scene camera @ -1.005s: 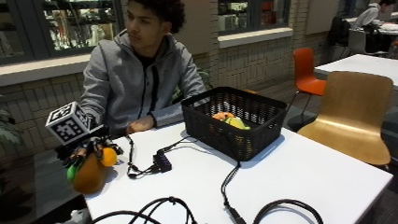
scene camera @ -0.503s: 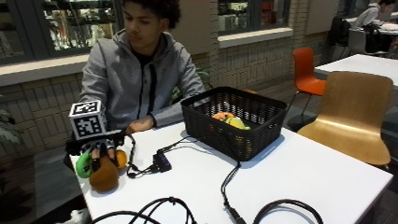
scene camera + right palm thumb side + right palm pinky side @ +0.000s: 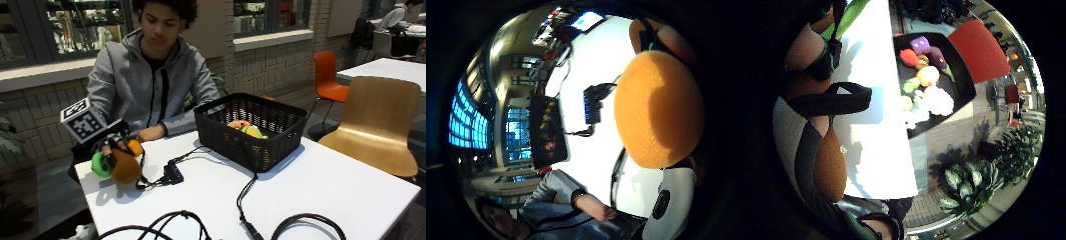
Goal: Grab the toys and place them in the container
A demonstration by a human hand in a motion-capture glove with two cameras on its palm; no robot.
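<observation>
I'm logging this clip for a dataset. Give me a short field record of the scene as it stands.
hand: gloved right hand grips the carrot toy, lifted over the table
toy: orange body, green top
container: black basket on the table, apart from the hand
contents: several toys already inside
other: black cables across the table

— Where did the basket [image 3: 256, 131] stand?
— On the table [image 3: 333, 190], at my ten o'clock, with toys [image 3: 243, 128] in it.
— And your right hand [image 3: 114, 150]?
— Above the table's edge at two o'clock, holding a toy carrot [image 3: 124, 167], well apart from the basket.
</observation>
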